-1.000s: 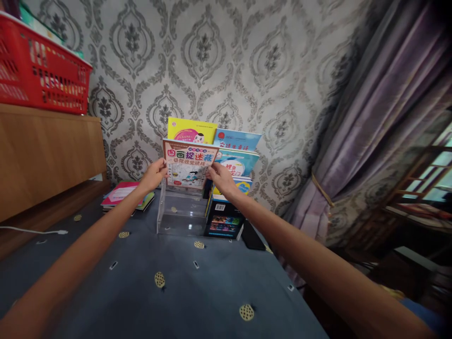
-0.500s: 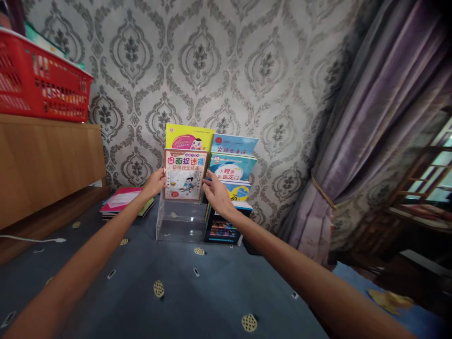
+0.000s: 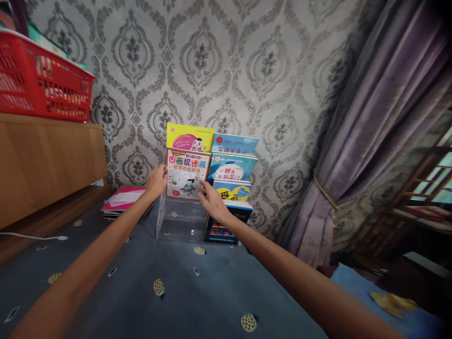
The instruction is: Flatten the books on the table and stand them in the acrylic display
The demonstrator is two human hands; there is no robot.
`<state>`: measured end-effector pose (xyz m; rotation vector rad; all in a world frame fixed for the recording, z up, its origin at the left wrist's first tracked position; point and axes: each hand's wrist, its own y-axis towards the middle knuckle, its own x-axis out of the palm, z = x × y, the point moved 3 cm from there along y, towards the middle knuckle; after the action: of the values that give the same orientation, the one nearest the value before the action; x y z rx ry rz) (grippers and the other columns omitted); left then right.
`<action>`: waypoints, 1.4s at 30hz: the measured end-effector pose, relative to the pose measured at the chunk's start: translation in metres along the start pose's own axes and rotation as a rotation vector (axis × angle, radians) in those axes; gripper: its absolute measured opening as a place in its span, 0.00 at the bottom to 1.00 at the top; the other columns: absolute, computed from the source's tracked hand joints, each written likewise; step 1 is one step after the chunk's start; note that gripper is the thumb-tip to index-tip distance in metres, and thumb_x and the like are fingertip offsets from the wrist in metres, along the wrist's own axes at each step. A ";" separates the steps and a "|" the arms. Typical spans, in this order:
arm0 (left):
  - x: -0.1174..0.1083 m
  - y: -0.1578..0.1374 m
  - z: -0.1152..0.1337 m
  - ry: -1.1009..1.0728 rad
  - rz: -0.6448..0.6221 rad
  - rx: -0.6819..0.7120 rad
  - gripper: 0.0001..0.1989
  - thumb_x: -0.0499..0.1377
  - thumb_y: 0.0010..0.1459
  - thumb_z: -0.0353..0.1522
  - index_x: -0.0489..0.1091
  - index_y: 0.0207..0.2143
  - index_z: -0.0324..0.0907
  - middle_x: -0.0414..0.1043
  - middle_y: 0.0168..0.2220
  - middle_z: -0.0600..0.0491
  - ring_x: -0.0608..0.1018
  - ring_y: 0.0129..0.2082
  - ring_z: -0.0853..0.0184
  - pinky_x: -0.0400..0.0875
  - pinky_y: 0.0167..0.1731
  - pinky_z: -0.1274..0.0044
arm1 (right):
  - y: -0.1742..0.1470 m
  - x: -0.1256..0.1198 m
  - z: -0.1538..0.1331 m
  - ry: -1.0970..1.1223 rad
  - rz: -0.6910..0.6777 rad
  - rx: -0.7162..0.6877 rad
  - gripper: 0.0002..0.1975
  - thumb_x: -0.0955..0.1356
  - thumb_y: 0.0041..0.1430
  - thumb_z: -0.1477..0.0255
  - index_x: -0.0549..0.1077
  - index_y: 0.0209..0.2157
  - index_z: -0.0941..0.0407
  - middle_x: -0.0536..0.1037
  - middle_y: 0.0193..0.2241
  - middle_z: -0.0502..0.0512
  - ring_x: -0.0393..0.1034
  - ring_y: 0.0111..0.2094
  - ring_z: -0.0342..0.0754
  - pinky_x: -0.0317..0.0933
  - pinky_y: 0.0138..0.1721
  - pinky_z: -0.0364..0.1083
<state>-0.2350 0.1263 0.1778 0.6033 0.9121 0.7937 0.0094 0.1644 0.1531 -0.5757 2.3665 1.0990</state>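
Observation:
A picture book (image 3: 185, 175) with a tan-edged cover stands upright in the left column of a clear acrylic book stand (image 3: 179, 217). My left hand (image 3: 156, 182) grips its left edge, fingers bent around the side. My right hand (image 3: 213, 201) holds its lower right edge, thumb and fingers at the cover's border. Behind it rises a yellow book (image 3: 178, 135). The right column holds a light blue book (image 3: 236, 142), a teal book (image 3: 235, 165), a yellow-and-blue book (image 3: 243, 192) and a dark book (image 3: 221, 230), partly hidden by my right hand and forearm.
Left of the stand lies a stack of books (image 3: 123, 200) topped with a pink one. A wooden cabinet (image 3: 49, 165) carries a red basket (image 3: 65, 87). A white cable (image 3: 35, 235) crosses the patterned blue cloth (image 3: 197, 301). A purple curtain (image 3: 349, 141) hangs at right.
The picture book has shifted slightly and its top right corner leans further right. My right hand has moved a little left and down along its edge. The left hand stays at the left edge.

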 end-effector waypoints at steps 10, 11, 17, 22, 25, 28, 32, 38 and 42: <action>-0.005 0.010 -0.004 0.052 0.002 -0.080 0.04 0.58 0.58 0.34 0.72 0.33 0.45 0.79 0.36 0.48 0.77 0.38 0.57 0.66 0.40 0.71 | 0.016 0.013 0.005 -0.029 -0.009 0.051 0.30 0.64 0.59 0.75 0.62 0.64 0.58 0.72 0.60 0.65 0.71 0.57 0.59 0.66 0.57 0.59; -0.005 0.010 -0.004 0.051 0.000 -0.083 0.05 0.58 0.58 0.34 0.72 0.33 0.44 0.79 0.36 0.48 0.77 0.38 0.57 0.66 0.39 0.71 | 0.017 0.014 0.006 -0.030 -0.012 0.066 0.30 0.64 0.58 0.75 0.61 0.64 0.58 0.71 0.60 0.66 0.72 0.57 0.59 0.67 0.57 0.59; -0.004 0.013 -0.008 0.027 -0.018 -0.108 0.07 0.57 0.57 0.36 0.72 0.30 0.44 0.78 0.31 0.50 0.75 0.34 0.59 0.64 0.36 0.73 | 0.023 0.016 0.010 -0.051 0.009 0.094 0.28 0.65 0.59 0.75 0.64 0.62 0.56 0.73 0.59 0.63 0.74 0.54 0.57 0.65 0.58 0.58; -0.004 0.015 -0.010 0.003 -0.016 -0.120 0.08 0.57 0.56 0.38 0.71 0.28 0.44 0.75 0.28 0.52 0.73 0.31 0.61 0.63 0.34 0.74 | 0.027 0.019 0.015 -0.037 0.023 0.094 0.28 0.65 0.58 0.75 0.64 0.62 0.56 0.74 0.57 0.63 0.74 0.54 0.57 0.66 0.57 0.58; -0.004 0.013 -0.010 -0.014 -0.010 -0.114 0.08 0.57 0.56 0.37 0.70 0.28 0.44 0.75 0.28 0.52 0.73 0.31 0.62 0.64 0.34 0.74 | 0.029 0.022 0.017 -0.021 0.028 0.096 0.29 0.65 0.58 0.77 0.64 0.62 0.55 0.74 0.58 0.62 0.74 0.54 0.56 0.67 0.57 0.57; -0.004 0.011 -0.010 -0.029 -0.004 -0.110 0.07 0.57 0.55 0.37 0.70 0.29 0.44 0.75 0.29 0.53 0.74 0.33 0.62 0.64 0.35 0.74 | 0.031 0.024 0.019 -0.017 0.034 0.096 0.30 0.66 0.57 0.77 0.65 0.62 0.54 0.75 0.56 0.61 0.74 0.54 0.57 0.66 0.58 0.58; -0.004 0.009 -0.010 -0.048 -0.002 -0.109 0.07 0.57 0.55 0.37 0.70 0.31 0.43 0.76 0.30 0.52 0.74 0.33 0.62 0.65 0.35 0.75 | 0.034 0.026 0.021 -0.022 0.036 0.106 0.29 0.66 0.58 0.76 0.66 0.61 0.53 0.75 0.56 0.60 0.73 0.55 0.57 0.66 0.58 0.59; -0.005 0.009 -0.009 -0.064 0.010 -0.098 0.07 0.57 0.55 0.37 0.70 0.32 0.44 0.76 0.32 0.52 0.75 0.34 0.62 0.66 0.36 0.74 | 0.035 0.027 0.021 -0.040 0.043 0.121 0.27 0.66 0.58 0.76 0.66 0.60 0.56 0.74 0.58 0.63 0.73 0.56 0.59 0.65 0.58 0.61; -0.006 0.010 -0.007 -0.067 0.005 -0.087 0.08 0.56 0.56 0.38 0.71 0.31 0.43 0.76 0.31 0.52 0.74 0.34 0.62 0.65 0.37 0.74 | 0.034 0.026 0.021 -0.043 0.046 0.118 0.27 0.66 0.58 0.77 0.66 0.59 0.56 0.75 0.57 0.63 0.73 0.55 0.58 0.65 0.58 0.60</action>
<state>-0.2467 0.1281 0.1840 0.5528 0.8110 0.8093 -0.0257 0.1965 0.1467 -0.4544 2.3992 0.9733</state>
